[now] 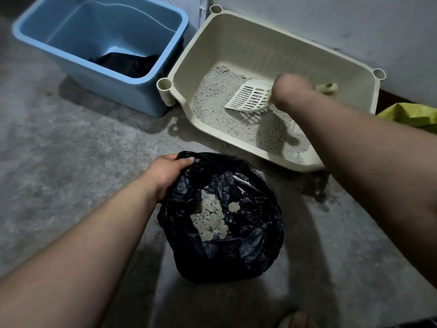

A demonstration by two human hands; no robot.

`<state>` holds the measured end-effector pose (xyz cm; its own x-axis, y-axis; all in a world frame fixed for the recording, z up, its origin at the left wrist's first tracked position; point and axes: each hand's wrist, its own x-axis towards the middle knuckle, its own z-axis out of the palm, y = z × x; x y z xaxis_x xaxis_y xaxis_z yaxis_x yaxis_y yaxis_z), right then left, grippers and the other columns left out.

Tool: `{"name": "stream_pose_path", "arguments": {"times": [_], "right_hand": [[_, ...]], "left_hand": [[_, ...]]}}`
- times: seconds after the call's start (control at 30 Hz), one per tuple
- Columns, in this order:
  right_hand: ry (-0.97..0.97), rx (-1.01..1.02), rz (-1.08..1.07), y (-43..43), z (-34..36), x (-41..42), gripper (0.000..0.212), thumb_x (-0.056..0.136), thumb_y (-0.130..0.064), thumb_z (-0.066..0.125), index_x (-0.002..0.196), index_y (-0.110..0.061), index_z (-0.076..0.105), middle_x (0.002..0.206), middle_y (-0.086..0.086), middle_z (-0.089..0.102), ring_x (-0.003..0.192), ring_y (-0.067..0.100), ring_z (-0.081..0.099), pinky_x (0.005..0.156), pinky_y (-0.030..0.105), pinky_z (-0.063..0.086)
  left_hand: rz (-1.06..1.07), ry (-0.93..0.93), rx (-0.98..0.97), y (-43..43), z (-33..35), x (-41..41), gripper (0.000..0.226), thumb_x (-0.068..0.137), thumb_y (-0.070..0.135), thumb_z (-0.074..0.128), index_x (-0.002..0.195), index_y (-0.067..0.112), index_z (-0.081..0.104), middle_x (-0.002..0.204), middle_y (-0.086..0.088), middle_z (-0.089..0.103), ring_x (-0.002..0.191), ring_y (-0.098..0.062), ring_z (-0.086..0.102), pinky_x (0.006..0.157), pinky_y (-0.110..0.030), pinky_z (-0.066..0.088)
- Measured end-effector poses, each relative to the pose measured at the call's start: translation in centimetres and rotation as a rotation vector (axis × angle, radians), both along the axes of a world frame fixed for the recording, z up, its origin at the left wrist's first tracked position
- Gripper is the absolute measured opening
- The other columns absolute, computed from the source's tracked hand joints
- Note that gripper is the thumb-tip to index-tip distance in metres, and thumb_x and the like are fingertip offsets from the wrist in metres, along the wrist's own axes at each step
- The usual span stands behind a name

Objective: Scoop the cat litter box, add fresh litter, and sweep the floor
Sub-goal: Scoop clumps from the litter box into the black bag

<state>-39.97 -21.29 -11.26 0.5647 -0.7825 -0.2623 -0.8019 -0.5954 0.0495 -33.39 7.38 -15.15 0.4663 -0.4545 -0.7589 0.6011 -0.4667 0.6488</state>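
1. Litter box: a cream plastic tray that stands on the concrete floor against the pale wall, with round sockets at its corners.
2. Grey litter covers the bottom of the litter box in a thin, uneven layer.
3. The scoop, white and slotted, is inside the box with its head tilted down, its front edge at the litter.
4. The right hand is closed round the scoop's handle. The hand is blurred, so single fingers cannot be made out. The handle's cream end sticks out beyond it.
5. The black bag sits on the floor just in front of the box, its mouth open upward.
6. The left hand grips the bag's rim at the far left side, with the thumb hooked over the edge.
7. Pale grey clumps lie heaped in the bottom of the bag, and one small clump lies apart to their right.
8. A blue bin stands on the floor just left of the litter box, touching or nearly touching its corner socket. Something dark and crumpled lies inside it.
9. A yellow-green sack shows at the right edge, behind the right forearm.
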Motion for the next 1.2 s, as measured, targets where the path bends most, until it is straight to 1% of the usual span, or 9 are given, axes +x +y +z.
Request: {"name": "stream_pose_path", "arguments": {"times": [0.27, 0.37, 0.47, 0.53, 0.67, 0.77, 0.83, 1.03, 1.2], "right_hand": [[0.008, 0.053, 0.031, 0.8, -1.8, 6.6, 0.026, 0.088, -0.009, 0.058, 0.114, -0.005, 0.060, 0.119, 0.017, 0.061, 0.113, 0.036, 0.055, 0.099, 0.046, 0.043], [-0.096, 0.115, -0.027, -0.2, -3.9, 5.2, 0.023, 0.090, -0.006, 0.048, 0.108, -0.004, 0.062, 0.091, 0.013, 0.061, 0.093, 0.032, 0.057, 0.078, 0.037, 0.045], [-0.214, 0.207, -0.043, -0.9, -5.9, 4.2, 0.022, 0.092, -0.011, 0.043, 0.096, -0.010, 0.064, 0.101, 0.014, 0.064, 0.084, 0.029, 0.053, 0.071, 0.032, 0.039], [-0.317, 0.284, -0.095, -0.6, -6.6, 3.5, 0.021, 0.092, -0.019, 0.048, 0.098, -0.019, 0.068, 0.102, 0.006, 0.067, 0.082, 0.022, 0.052, 0.070, 0.026, 0.034], [-0.500, 0.495, -0.177, 0.6, -6.6, 2.0, 0.034, 0.089, -0.016, 0.062, 0.123, -0.017, 0.062, 0.119, 0.000, 0.064, 0.109, 0.014, 0.054, 0.087, 0.018, 0.034], [-0.584, 0.527, -0.186, 1.2, -6.1, 1.3, 0.047, 0.084, -0.014, 0.068, 0.130, -0.013, 0.057, 0.128, 0.000, 0.059, 0.121, 0.018, 0.051, 0.101, 0.022, 0.034], [-0.598, 0.518, -0.183, 1.1, -6.0, 1.1, 0.043, 0.086, -0.012, 0.066, 0.129, -0.014, 0.058, 0.126, -0.001, 0.060, 0.119, 0.017, 0.052, 0.096, 0.022, 0.037], [-0.584, 0.498, -0.174, 0.8, -5.8, -0.7, 0.042, 0.090, -0.004, 0.055, 0.129, -0.019, 0.059, 0.125, -0.004, 0.062, 0.098, 0.004, 0.047, 0.081, 0.005, 0.034], [-0.566, 0.454, -0.141, 1.2, -5.7, -2.1, 0.046, 0.084, -0.001, 0.060, 0.125, -0.023, 0.062, 0.119, -0.006, 0.064, 0.103, 0.012, 0.056, 0.088, 0.023, 0.041]], "left_hand": [[0.042, 0.013, -0.008, 0.0, -0.4, 1.2, 0.009, 0.089, 0.014, 0.061, 0.095, 0.008, 0.064, 0.060, -0.003, 0.071, 0.049, -0.013, 0.066, 0.047, -0.021, 0.054], [0.038, 0.010, 0.005, 0.1, -0.7, 1.2, 0.011, 0.088, 0.016, 0.063, 0.096, 0.009, 0.064, 0.062, -0.003, 0.071, 0.050, -0.013, 0.066, 0.049, -0.022, 0.055], [0.044, 0.013, 0.020, 0.3, -1.1, 1.0, 0.012, 0.088, 0.015, 0.063, 0.097, 0.008, 0.065, 0.063, -0.004, 0.071, 0.049, -0.013, 0.066, 0.048, -0.021, 0.055], [0.036, 0.014, 0.026, 0.3, -1.4, 0.8, 0.017, 0.088, 0.015, 0.062, 0.102, 0.007, 0.065, 0.064, -0.005, 0.071, 0.050, -0.014, 0.066, 0.049, -0.022, 0.055], [0.042, 0.025, 0.024, -0.3, -1.4, 0.7, 0.017, 0.088, 0.014, 0.062, 0.102, 0.006, 0.064, 0.062, -0.005, 0.071, 0.048, -0.015, 0.066, 0.049, -0.023, 0.056], [0.052, 0.022, 0.011, -0.8, -1.1, 0.7, 0.016, 0.088, 0.013, 0.063, 0.102, 0.006, 0.064, 0.062, -0.006, 0.071, 0.048, -0.015, 0.066, 0.048, -0.023, 0.056], [0.056, 0.021, 0.002, -1.0, -1.1, 0.8, 0.013, 0.088, 0.013, 0.062, 0.099, 0.006, 0.065, 0.062, -0.005, 0.071, 0.048, -0.014, 0.066, 0.049, -0.023, 0.056], [0.034, 0.032, 0.016, -0.9, -1.2, 0.0, 0.009, 0.088, 0.014, 0.062, 0.095, 0.009, 0.065, 0.061, -0.005, 0.071, 0.049, -0.015, 0.066, 0.052, -0.026, 0.057], [0.037, 0.021, 0.023, -0.7, -0.7, -0.2, 0.003, 0.089, 0.013, 0.061, 0.089, 0.010, 0.063, 0.056, -0.004, 0.069, 0.044, -0.013, 0.065, 0.047, -0.023, 0.055]]}}
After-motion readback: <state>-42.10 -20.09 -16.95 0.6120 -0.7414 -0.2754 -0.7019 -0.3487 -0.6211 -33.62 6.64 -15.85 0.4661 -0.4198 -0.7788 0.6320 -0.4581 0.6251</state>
